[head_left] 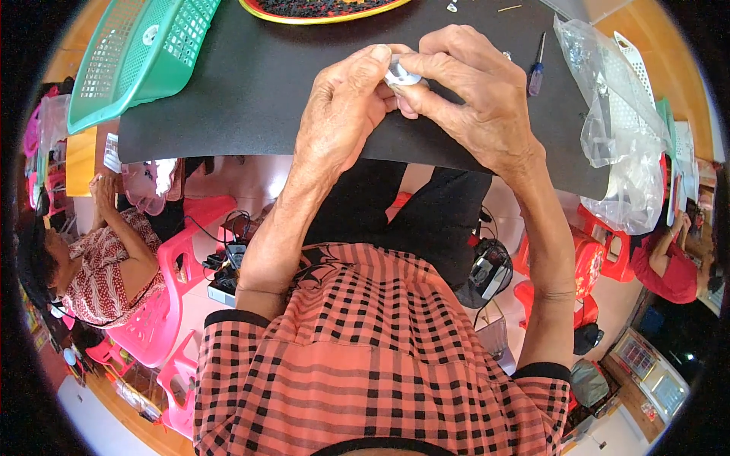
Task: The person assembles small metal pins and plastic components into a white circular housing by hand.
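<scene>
Black matte counter (251, 99) below; both hands meet above its near edge, left hand (342, 114) and right hand (471, 99) with fingers pinched shut on a small shiny metal disc (401, 74). Looks light, stiff, slippery: best held by its rim. Beyond, blue-handled screwdriver (536, 72), green plastic basket (137, 53).

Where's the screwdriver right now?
The screwdriver lies on the black mat, upper right in the head view, between the right hand and the clear plastic bag.

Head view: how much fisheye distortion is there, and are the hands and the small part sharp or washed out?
Head view: strong fisheye, the black mat's near edge bows and the corners go black; both hands, left and right, are sharp and evenly lit; the small metal part pinched between them glares white, hiding detail; the plastic bag also shines.
</scene>
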`<action>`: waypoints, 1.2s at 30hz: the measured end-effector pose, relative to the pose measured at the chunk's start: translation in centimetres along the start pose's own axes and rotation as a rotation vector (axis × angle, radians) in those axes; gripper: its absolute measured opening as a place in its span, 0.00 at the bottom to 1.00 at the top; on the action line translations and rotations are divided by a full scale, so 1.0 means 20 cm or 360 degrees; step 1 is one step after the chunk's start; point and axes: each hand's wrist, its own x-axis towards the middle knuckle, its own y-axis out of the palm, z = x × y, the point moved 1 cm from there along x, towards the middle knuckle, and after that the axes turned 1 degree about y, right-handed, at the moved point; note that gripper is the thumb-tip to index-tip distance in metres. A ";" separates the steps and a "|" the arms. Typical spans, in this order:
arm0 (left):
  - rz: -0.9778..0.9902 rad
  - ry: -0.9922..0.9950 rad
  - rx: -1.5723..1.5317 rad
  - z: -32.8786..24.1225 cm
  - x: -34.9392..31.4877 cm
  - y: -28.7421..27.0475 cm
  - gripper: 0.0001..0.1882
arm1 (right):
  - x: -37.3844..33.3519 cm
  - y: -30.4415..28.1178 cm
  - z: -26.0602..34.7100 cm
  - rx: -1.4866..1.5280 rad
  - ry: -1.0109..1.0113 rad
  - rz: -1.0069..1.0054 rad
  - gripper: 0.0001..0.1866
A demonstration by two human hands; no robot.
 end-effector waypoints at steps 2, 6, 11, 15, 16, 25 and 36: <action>0.0009 0.0028 0.0057 0.00 0.00 0.01 0.21 | -0.01 -0.01 -0.01 0.0018 0.0007 -0.0005 0.12; 0.0016 -0.0005 0.0069 0.01 0.02 0.00 0.22 | -0.01 -0.02 -0.01 0.0272 0.0194 0.0012 0.12; 0.0039 0.0000 0.0091 0.02 0.01 -0.02 0.22 | -0.02 -0.05 -0.01 0.0309 0.0218 0.0019 0.14; 0.0051 0.0019 0.0124 0.02 0.00 -0.02 0.21 | -0.03 -0.06 -0.01 0.0303 0.0203 0.0006 0.14; 0.0036 0.0014 0.0131 0.02 0.00 -0.02 0.21 | -0.03 -0.05 -0.01 0.0305 0.0203 0.0007 0.14; 0.0155 -0.0009 0.0065 0.01 0.01 -0.03 0.20 | -0.03 -0.03 -0.02 0.0005 -0.0037 -0.0010 0.11; 0.0018 0.0061 0.0106 0.00 -0.01 0.01 0.21 | -0.08 -0.03 0.04 0.0229 0.0242 -0.0396 0.13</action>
